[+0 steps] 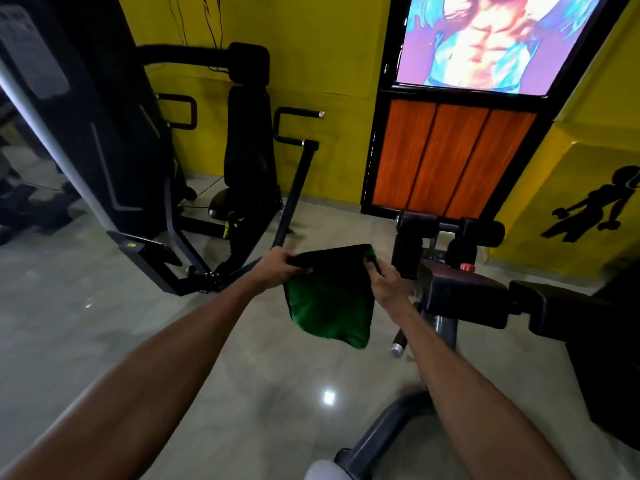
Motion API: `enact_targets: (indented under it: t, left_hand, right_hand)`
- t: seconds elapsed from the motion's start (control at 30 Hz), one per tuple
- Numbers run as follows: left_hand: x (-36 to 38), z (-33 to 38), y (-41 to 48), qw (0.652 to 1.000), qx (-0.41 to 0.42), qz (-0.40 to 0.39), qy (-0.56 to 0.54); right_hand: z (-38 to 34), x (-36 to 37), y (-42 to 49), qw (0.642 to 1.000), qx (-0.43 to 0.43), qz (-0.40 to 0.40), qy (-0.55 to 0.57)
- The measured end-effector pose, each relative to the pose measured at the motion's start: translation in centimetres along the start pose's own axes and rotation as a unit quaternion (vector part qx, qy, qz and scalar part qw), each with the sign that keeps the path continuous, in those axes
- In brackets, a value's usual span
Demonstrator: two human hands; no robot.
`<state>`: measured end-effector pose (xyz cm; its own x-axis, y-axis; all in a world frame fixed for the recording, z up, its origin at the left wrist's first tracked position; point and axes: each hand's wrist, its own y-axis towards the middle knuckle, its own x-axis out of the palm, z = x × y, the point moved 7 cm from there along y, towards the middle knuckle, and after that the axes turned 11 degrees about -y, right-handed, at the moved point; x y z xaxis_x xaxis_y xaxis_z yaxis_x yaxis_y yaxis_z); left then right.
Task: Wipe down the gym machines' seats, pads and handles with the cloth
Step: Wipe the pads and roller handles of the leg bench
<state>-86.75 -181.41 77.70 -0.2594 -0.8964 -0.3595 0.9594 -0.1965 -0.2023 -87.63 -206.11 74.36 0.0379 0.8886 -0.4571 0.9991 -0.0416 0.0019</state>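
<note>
Centre, we've got the green-and-black cloth (329, 306) hanging in mid-air over the floor (104, 306) | our left hand (282, 266) grips its top edge at 10 o'clock | our right hand (388, 284) grips the top corner at 2 o'clock | bench pad (464, 289) just beside that hand, 3 o'clock | farther, 11 o'clock, machine seat (220, 204) and handles (299, 114) by the yellow wall (311, 46)

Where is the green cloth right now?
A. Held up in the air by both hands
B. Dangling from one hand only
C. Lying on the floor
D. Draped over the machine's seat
A: the left hand and the right hand each grip the top edge of the green cloth, which hangs between them above the floor and touches no machine.
</note>
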Motion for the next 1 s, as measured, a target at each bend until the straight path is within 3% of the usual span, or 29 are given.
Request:
enact_targets:
  t: [0.1, 0.2, 0.3, 0.5, 0.6, 0.77, 0.87, 0.93, 1.0]
  left_hand:
    - [-2.1, 0.1, 1.7, 0.987, -0.014, 0.043, -0.156]
    - [-2.8, -1.4, 4.4, 0.966, -0.073, -0.016, -0.247]
    - [-3.5, -3.1, 9.1, 0.958, -0.107, -0.071, -0.257]
    - [-4.5, -2.7, 21.2, 0.914, -0.124, -0.040, -0.383]
    - [-4.3, -2.4, 26.4, 0.929, -0.146, -0.089, -0.328]
    - [-5.4, -2.3, 35.6, 0.897, -0.138, -0.024, -0.419]
    - [-4.6, -1.9, 40.5, 0.920, -0.136, -0.071, -0.361]
    - [-4.3, -1.7, 44.2, 0.939, -0.126, -0.092, -0.307]
    - [-4.3, -1.8, 48.3, 0.930, -0.130, -0.089, -0.333]
  right_hand:
    - [-0.1, 0.9, 3.0, 1.000, 0.007, 0.022, -0.009]
    - [0.3, 2.5, 6.2, 0.987, 0.071, 0.044, 0.138]
    - [1.6, 3.5, 10.7, 0.944, 0.149, 0.063, 0.288]
    - [2.6, 3.8, 20.9, 0.921, 0.163, 0.016, 0.353]
    - [3.4, 3.5, 25.5, 0.891, 0.170, 0.041, 0.419]
    - [5.6, 3.4, 30.9, 0.910, 0.204, 0.019, 0.360]
    - [7.0, 2.3, 35.0, 0.905, 0.191, 0.057, 0.377]
    - [8.2, 2.3, 37.7, 0.929, 0.203, 0.030, 0.308]
    - [9.4, 1.8, 40.4, 0.952, 0.214, 0.022, 0.215]
